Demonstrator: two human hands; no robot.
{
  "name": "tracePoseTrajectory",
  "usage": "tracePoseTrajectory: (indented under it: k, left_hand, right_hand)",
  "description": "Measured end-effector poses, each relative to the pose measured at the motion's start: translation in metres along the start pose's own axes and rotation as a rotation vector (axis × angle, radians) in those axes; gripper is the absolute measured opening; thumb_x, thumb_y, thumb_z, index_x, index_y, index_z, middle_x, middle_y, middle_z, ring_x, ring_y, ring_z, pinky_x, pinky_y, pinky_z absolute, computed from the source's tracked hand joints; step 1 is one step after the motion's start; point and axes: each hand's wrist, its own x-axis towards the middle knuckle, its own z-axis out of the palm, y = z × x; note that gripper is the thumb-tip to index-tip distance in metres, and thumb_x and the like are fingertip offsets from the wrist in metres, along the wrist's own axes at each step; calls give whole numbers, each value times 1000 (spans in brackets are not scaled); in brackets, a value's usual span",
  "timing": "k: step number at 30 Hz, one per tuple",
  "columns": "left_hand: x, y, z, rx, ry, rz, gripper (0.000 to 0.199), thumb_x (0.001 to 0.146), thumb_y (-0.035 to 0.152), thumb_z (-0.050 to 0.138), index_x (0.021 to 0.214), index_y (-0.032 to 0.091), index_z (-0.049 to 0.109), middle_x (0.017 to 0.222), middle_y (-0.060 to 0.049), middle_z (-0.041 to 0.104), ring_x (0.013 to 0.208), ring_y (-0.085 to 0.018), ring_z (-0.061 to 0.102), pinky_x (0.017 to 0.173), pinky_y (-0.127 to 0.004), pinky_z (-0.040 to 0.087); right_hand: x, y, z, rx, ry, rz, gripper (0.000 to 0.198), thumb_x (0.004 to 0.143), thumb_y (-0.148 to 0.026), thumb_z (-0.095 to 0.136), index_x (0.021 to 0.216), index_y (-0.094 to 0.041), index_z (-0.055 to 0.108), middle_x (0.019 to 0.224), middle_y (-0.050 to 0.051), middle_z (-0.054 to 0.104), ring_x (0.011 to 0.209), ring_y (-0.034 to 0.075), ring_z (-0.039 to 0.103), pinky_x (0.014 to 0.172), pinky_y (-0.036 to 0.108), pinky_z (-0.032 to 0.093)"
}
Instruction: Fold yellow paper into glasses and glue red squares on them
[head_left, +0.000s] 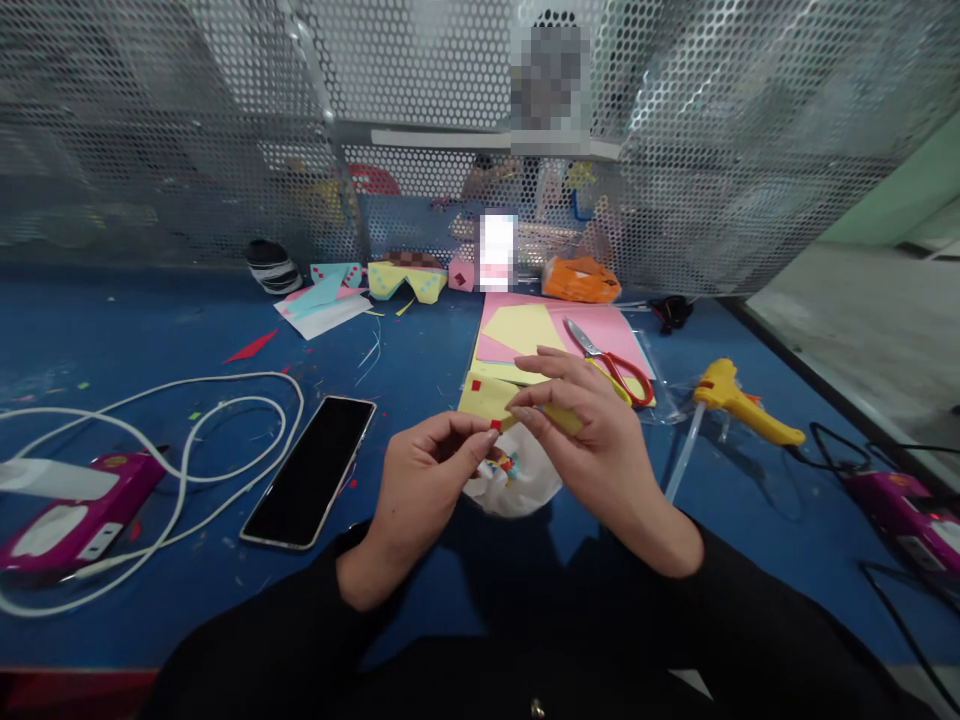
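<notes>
A yellow paper piece [484, 402] with a small red square [476, 385] near its corner is held up over the table's middle. My right hand [589, 425] grips it between thumb and fingers, with the other fingers stretched out. My left hand [427, 480] is closed in a pinch at a second small red paper square [496, 427] by the paper's lower edge. Whether that square touches the paper, I cannot tell. Below both hands sits a white bag-like container [517, 490] with tiny coloured bits inside, partly covered by my fingers.
Red-handled scissors [630, 378] lie on pink and yellow sheets [517, 325] ahead. A yellow glue gun [739, 400] is at right. On the left are a phone [311, 475], a white cable [292, 400] and a purple power strip [97, 510]. Folded paper shapes [409, 282] stand by the perforated metal screen [420, 70].
</notes>
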Motion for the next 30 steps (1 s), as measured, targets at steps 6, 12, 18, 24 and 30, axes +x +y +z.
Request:
tracePoseTrajectory:
  k: [6,12,18,24,30]
  left_hand:
    - [-1,0,0,68,-3,58,4,80,24,72,79,22,75,70,1,75,63,-10,67,56,-17,50]
    - [-1,-1,0,117,-9,83,5,80,23,71,80,20,75,71,1,75,61,-9,65,57,-17,50]
    - [-1,-3,1,84,-43,38,6,79,25,71,79,19,73,69,1,74,59,-9,64,53,-15,48]
    - [-4,0,-1,133,-116,33,17,80,31,70,71,16,67,66,-1,70,57,-10,59,53,-19,45]
    - [-4,0,-4,120,41,77,36,79,35,73,64,20,44,80,-1,71,60,-10,59,53,-20,50]
  right_hand:
    - [0,-1,1,-28,-66,-42,7,86,-23,66,80,-24,68,119,6,69,128,28,52,105,51,38]
    - [0,-2,0,37,-119,-49,8,88,-19,61,82,-24,62,121,6,68,130,26,51,108,53,35]
    - [1,0,-3,137,-118,80,10,91,-18,54,82,-22,57,109,7,70,113,23,62,98,49,42]
    - [3,1,-4,107,-144,131,9,90,-20,52,82,-22,56,82,2,66,80,17,60,82,40,45]
    - [3,-2,-3,136,-145,154,10,89,-21,52,81,-21,58,81,2,65,78,17,58,76,37,43]
